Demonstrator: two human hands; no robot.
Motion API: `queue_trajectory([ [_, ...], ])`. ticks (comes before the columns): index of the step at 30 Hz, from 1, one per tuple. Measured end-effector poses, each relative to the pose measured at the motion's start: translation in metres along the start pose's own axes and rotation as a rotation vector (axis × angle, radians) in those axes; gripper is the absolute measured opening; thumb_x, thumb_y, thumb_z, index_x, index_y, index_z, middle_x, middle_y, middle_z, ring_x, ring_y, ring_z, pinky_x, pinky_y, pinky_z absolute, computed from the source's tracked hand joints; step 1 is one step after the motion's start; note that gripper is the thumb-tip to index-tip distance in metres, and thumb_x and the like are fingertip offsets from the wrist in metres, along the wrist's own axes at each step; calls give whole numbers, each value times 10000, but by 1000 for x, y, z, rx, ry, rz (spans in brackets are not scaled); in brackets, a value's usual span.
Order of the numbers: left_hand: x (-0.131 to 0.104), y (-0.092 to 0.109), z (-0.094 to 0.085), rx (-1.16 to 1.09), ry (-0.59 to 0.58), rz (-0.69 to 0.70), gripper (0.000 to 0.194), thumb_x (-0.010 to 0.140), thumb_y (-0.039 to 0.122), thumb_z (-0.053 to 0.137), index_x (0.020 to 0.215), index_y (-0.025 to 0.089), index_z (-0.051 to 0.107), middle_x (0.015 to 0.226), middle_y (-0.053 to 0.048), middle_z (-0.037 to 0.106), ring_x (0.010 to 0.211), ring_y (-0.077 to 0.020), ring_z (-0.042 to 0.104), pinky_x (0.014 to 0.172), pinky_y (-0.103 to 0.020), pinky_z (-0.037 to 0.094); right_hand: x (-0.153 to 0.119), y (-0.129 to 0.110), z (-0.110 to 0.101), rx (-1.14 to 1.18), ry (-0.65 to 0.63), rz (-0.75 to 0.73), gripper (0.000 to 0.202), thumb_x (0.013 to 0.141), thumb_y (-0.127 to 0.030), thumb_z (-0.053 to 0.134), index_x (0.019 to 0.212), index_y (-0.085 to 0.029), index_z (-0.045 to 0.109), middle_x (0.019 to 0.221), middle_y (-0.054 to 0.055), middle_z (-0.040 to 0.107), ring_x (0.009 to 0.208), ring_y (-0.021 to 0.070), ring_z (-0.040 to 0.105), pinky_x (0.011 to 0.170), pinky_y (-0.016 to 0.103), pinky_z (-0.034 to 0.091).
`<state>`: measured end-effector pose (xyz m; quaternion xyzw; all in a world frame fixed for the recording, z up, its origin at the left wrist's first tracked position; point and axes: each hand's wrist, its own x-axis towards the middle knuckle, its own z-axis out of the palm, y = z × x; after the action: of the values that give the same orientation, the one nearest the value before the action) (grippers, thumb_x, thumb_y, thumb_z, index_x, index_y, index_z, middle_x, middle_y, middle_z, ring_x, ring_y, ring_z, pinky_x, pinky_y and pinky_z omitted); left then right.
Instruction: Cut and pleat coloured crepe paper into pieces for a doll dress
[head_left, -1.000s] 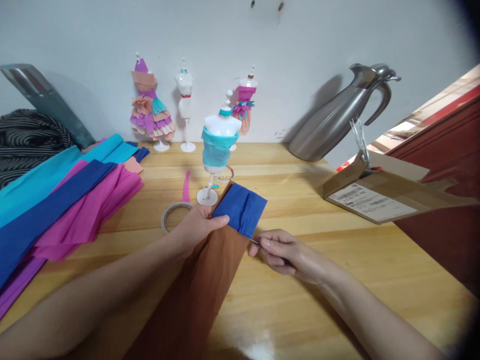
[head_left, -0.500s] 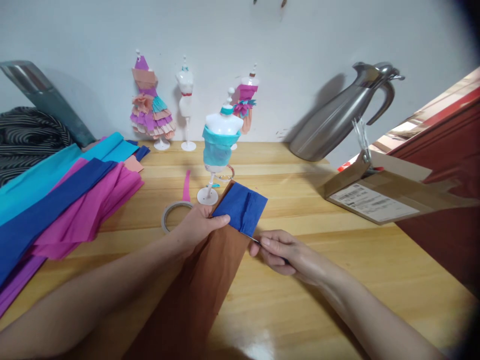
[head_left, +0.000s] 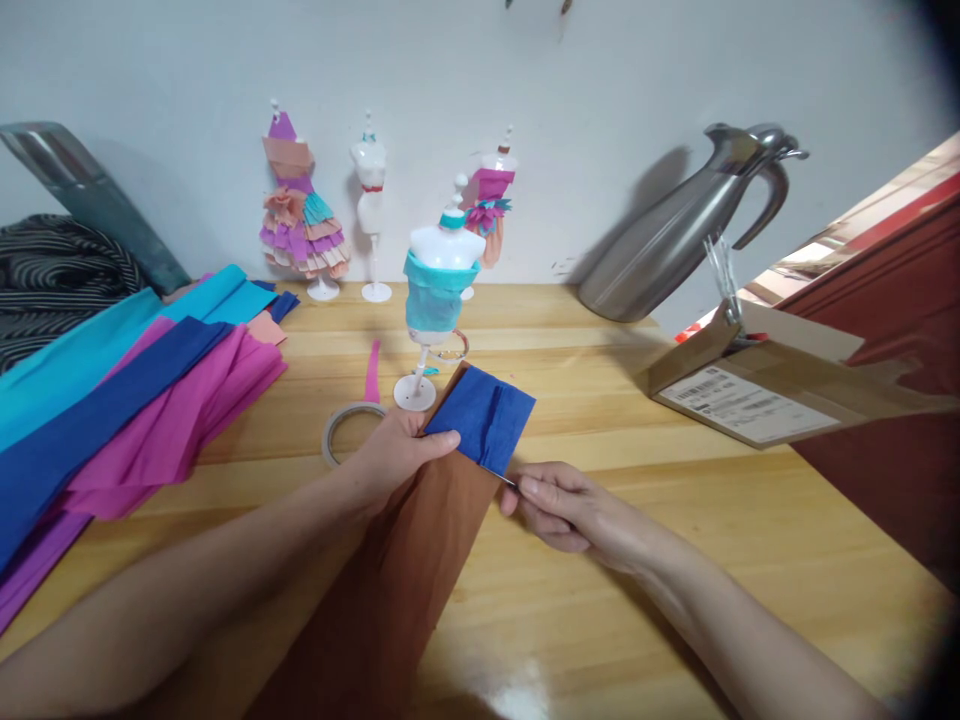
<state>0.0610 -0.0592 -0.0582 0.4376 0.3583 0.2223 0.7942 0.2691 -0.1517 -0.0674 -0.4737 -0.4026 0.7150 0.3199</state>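
Observation:
My left hand pinches a blue paper piece against a long brown paper sheet, thumb on top. In my right hand is a thin dark tool, likely scissors; its metal blade lies along the blue piece's lower edge, over the brown sheet, and its handle is mostly hidden by my fingers. Just beyond the papers a small white mannequin stands upright with a turquoise wrap around its torso. A roll of tape lies left of it, partly behind my left hand.
Coloured paper sheets are piled at the left. Along the wall stand a mannequin in a ruffled dress, a bare one and one in pink. A metal jug and an open cardboard box are at the right.

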Motion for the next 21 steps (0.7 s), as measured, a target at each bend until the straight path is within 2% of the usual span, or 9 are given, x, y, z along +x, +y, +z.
queue_trajectory([
  [21, -1, 1, 2, -18, 3, -17, 272, 590, 351, 800, 694, 118, 706, 666, -38, 706, 596, -135, 615, 598, -235, 450, 1, 3, 1, 74, -9, -6, 439, 783, -562, 647, 768, -129, 580, 477, -121, 224, 407, 27, 112, 386, 206, 64],
])
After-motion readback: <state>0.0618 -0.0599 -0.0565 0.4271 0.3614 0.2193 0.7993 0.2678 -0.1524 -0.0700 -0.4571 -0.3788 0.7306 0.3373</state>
